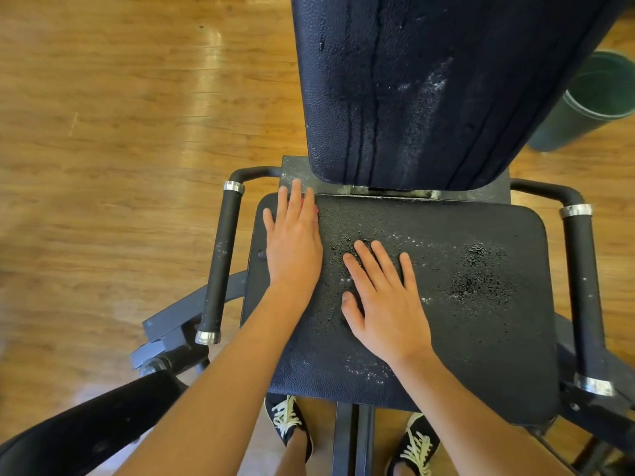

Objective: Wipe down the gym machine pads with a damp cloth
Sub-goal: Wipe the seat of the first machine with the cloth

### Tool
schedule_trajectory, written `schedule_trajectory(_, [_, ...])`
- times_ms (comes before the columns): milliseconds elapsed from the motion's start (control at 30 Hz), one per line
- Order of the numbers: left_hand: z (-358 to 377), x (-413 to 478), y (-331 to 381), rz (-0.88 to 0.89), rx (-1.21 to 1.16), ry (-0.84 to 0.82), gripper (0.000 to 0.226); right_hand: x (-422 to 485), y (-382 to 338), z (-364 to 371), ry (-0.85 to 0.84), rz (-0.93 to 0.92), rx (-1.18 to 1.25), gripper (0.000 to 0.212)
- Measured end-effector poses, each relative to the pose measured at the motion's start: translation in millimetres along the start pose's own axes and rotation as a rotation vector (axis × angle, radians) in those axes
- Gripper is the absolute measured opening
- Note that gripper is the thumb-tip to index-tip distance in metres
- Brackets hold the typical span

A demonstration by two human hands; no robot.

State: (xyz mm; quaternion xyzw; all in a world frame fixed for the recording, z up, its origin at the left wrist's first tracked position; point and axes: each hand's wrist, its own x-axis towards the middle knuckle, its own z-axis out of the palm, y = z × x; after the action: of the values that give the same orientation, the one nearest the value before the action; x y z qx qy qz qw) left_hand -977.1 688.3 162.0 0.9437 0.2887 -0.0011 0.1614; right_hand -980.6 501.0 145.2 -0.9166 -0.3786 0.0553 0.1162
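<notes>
Across the left side and top left of the frame, a glossy wooden floor (103, 132) with pale streaks of light.

Filling the upper middle and upper right, a dark back pad (429, 80), tilted up and away, wet, with thin runs of liquid down its middle and white specks to the right of them.

Just below it, in the centre and lower right, a dark seat pad (481, 338), lying flat, dotted with droplets and pale flecks, thickest right of centre.

In the lower left corner, a black padded roller (86, 431) on grey metal bars.

Flanking the seat pad, a black left handle (223, 255) and a black right handle (584, 286), each with silver rings at its ends.

At the right edge, upper part, a green bin (591, 104), partly cut off.

On the seat pad's upper left corner, the left hand (293, 245), laid flat with fingers straight and close together, pressing down.

Just right of it and lower, near the pad's centre, the right hand (385, 304), flat as well, fingers spread wide, holding nothing.

At the bottom centre, under the pad's front edge, two dark shoes (288, 420) with pale laces.

Under the left fingertips, only slivers of a red cloth (315, 210), pinned against the seat pad; too little showing to tell its shape.
</notes>
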Motion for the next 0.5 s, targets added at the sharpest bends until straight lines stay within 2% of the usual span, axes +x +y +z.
schedule_trajectory(167, [-1,25,7,-0.007,-0.004,0.009,0.044,0,4,0,0.001,-0.007,-0.017,0.056])
schedule_trajectory(500, [-5,-33,-6,0.01,-0.086,-0.039,0.045,-1,2,-1,0.004,-0.005,-0.016,0.057])
